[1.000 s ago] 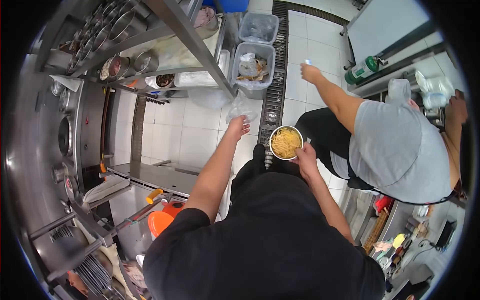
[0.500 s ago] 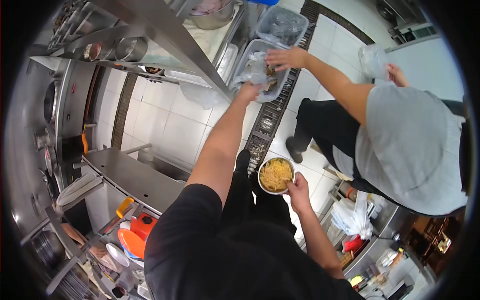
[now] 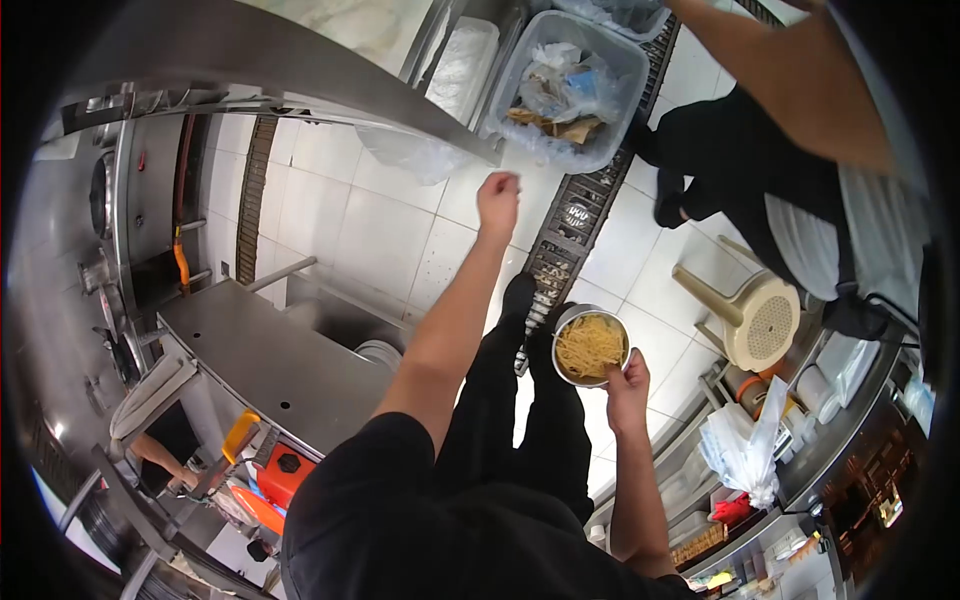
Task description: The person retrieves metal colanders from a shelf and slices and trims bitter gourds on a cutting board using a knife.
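My right hand (image 3: pixel 628 390) grips the rim of a round metal bowl (image 3: pixel 556 352), with the thumb over the edge. Thin yellow strips (image 3: pixel 590 345), like noodles or shredded potato, fill the bowl, which is held above my legs. My left hand (image 3: pixel 498 205) hangs over the tiled floor, fingers curled in, and nothing shows in it. Just beyond it stands a clear plastic bin (image 3: pixel 640 75) holding crumpled plastic bags (image 3: pixel 565 85) and brown scraps (image 3: pixel 575 128). My left hand is apart from the bin.
A co-worker's arm (image 3: pixel 790 80) reaches in at the upper right. A beige stool (image 3: pixel 765 325) stands on the right. A floor drain grate (image 3: pixel 575 215) runs beneath the bin toward my feet. Left are a steel counter (image 3: pixel 260 350) and a steel shelf edge (image 3: pixel 380 75).
My left hand has let go of the plastic bag and drawn back from the bin. The co-worker's hand has left the bin too. My right hand still holds the bowl.
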Motion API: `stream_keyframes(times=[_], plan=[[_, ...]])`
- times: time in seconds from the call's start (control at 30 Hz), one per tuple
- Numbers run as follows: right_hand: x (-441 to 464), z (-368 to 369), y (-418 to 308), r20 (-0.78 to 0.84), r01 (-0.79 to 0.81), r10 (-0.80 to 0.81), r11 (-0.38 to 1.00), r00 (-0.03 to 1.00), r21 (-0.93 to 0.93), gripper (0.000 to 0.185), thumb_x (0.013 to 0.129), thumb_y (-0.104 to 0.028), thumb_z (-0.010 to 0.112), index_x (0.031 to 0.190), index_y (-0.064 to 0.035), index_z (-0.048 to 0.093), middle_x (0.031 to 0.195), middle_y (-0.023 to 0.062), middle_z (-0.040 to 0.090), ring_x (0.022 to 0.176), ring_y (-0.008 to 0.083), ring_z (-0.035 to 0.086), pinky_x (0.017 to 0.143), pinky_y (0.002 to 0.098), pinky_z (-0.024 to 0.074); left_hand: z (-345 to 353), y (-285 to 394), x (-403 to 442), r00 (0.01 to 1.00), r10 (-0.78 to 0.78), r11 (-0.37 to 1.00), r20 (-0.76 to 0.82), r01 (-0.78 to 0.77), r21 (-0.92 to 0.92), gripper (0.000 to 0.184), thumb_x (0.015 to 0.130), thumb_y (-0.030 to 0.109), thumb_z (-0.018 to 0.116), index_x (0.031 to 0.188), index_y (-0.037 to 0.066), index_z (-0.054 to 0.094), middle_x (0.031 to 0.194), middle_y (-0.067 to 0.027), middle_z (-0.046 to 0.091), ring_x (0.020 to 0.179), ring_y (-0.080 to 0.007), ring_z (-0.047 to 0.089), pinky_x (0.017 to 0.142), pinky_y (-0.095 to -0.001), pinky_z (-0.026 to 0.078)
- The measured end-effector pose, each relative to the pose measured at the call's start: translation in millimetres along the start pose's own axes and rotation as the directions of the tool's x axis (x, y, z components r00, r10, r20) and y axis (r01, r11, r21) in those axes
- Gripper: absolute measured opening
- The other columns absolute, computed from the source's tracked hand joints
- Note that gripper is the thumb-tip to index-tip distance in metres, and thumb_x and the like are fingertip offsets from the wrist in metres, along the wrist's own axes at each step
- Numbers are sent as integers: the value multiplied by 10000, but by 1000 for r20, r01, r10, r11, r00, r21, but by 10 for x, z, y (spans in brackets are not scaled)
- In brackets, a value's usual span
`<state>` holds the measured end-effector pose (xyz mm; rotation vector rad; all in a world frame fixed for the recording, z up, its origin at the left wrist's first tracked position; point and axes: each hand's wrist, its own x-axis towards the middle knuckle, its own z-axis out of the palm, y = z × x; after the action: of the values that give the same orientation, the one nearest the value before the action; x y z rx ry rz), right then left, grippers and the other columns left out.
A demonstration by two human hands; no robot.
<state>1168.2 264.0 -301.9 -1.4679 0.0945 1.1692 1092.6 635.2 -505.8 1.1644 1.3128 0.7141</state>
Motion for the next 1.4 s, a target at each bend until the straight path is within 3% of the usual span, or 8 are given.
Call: stream_keyframes(times=[0.33, 0.5, 0.6, 0.7, 0.93, 1.0, 1.13, 1.4], plan=[[-132, 285, -226, -54, -35, 30, 996, 998, -85, 234, 928, 83, 560, 874, -121, 461, 813, -42, 534, 706, 31, 481, 634, 215, 425, -2251, -98, 1679, 752, 312, 804, -581, 118, 583, 1415, 644, 555, 963, 1595, -91, 137, 1622, -305, 224, 1501, -457, 241, 1234, -566, 285], [-114, -68, 325, -13, -32, 33, 996, 999, 88, 206, 955, -3, 624, 1151, -65, 600, 1161, 56, 713, 1092, 160, 681, 980, 339, 539, -2154, 458, 2113, 993, -96, 959, 70, 73, 273, 463, 883, 278, 798, 1202, 23, 580, 1094, -110, 684, 951, -253, 711, 742, -379, 597], [-117, 62, 303, -64, -79, 86, 991, 994, 108, 226, 939, 17, 588, 1149, -65, 604, 1120, 43, 712, 1009, 133, 675, 919, 312, 536, -2949, -1964, 3033, 122, 448, -67, 886, -983, 169, 155, 837, 170, 684, 942, 58, 689, 921, -155, 690, 798, -298, 677, 698, -456, 531], [-167, 58, 197, 8, -75, 74, 992, 997, 99, 244, 923, 35, 563, 1143, -61, 606, 1091, 34, 710, 922, 98, 655, 817, 266, 521, -2386, -1517, 1050, 766, 64, 173, 640, -640, 749, 166, 849, 164, 657, 934, 38, 724, 936, -161, 718, 824, -312, 702, 734, -463, 555], [-548, 265, -457, 18, 34, -37, 991, 999, 129, 274, 927, 39, 566, 1191, -27, 601, 1159, 78, 712, 1024, 143, 683, 912, 311, 545, -2571, -2463, -2164, 147, -776, 182, 614, -879, 441, 254, 871, 143, 585, 888, -23, 777, 906, -194, 759, 779, -342, 755, 688, -483, 612], [-697, 332, -642, 1, 49, -50, 987, 999, 151, 257, 931, 51, 552, 1174, -29, 585, 1132, 76, 695, 994, 143, 661, 883, 310, 524, -2384, -1462, -2620, 394, -883, 335, 254, 151, 930, 381, 952, 272, 500, 940, -48, 705, 835, -193, 702, 669, -290, 702, 532, -426, 585], [-1110, 643, -1165, -79, 102, -91, 984, 993, 148, 169, 939, 73, 514, 1038, -58, 554, 1005, 63, 682, 811, 108, 661, 667, 264, 550, -2375, -551, -2846, 501, -865, 327, 44, 495, 805, 779, 916, 685, 530, 1340, 46, 670, 1190, -233, 715, 1002, -359, 717, 858, -539, 584], [-1691, 589, -1510, -96, 176, -164, 974, 982, 139, 187, 917, 65, 517, 1070, -38, 548, 1027, 100, 669, 889, 219, 727, 729, 419, 651, -2550, 101, -1912, 878, -312, 338, 363, -255, 906, 528, 767, 373, 673, 1039, -73, 750, 1127, -307, 722, 1113, -444, 688, 1000, -454, 542]])
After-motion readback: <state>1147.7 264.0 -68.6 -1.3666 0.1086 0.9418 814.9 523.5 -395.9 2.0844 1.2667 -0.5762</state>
